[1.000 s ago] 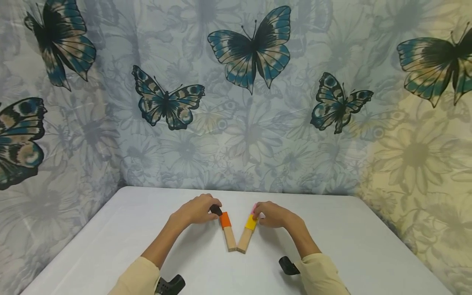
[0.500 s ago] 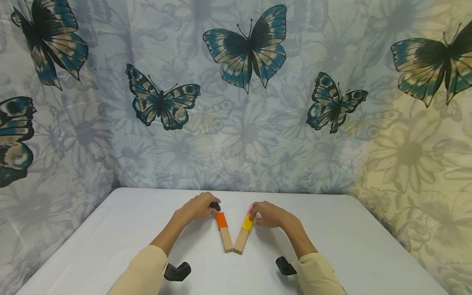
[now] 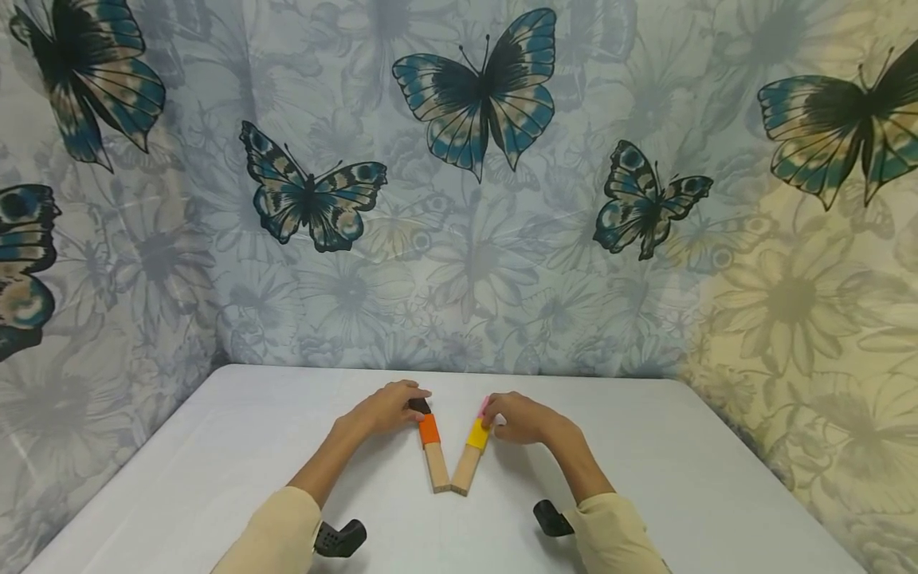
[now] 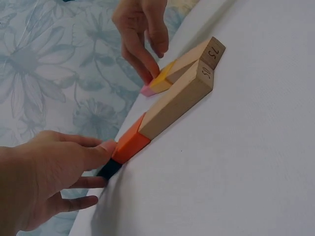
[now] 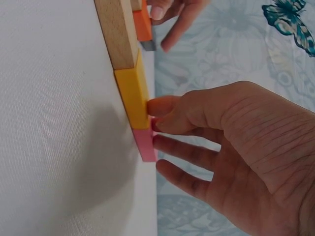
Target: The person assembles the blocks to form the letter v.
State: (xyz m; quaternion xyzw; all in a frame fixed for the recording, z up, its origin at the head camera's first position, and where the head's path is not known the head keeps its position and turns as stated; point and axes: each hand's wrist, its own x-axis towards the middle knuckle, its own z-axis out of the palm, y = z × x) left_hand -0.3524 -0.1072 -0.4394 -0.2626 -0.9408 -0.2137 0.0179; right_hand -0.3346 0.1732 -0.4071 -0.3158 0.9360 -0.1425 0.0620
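Two rows of blocks form a V on the table. The left row runs from a plain wooden block through an orange block to a black block at its far end. My left hand pinches the black block, its thumb right at the orange joint. On the right, a wooden block meets a yellow block, with a pink block beyond it. My right hand touches the pink and yellow blocks with its fingertips, its fingers fairly straight in the right wrist view.
A white table bears the blocks, backed by a floral cloth with butterflies. Black devices stick out at both sleeves. Numbers mark the wooden blocks' near ends, which meet at the V's point.
My left hand has brought the black block down against the end of the orange block, closing the small gap between them. My right hand stays at the pink block. The view has shifted slightly.
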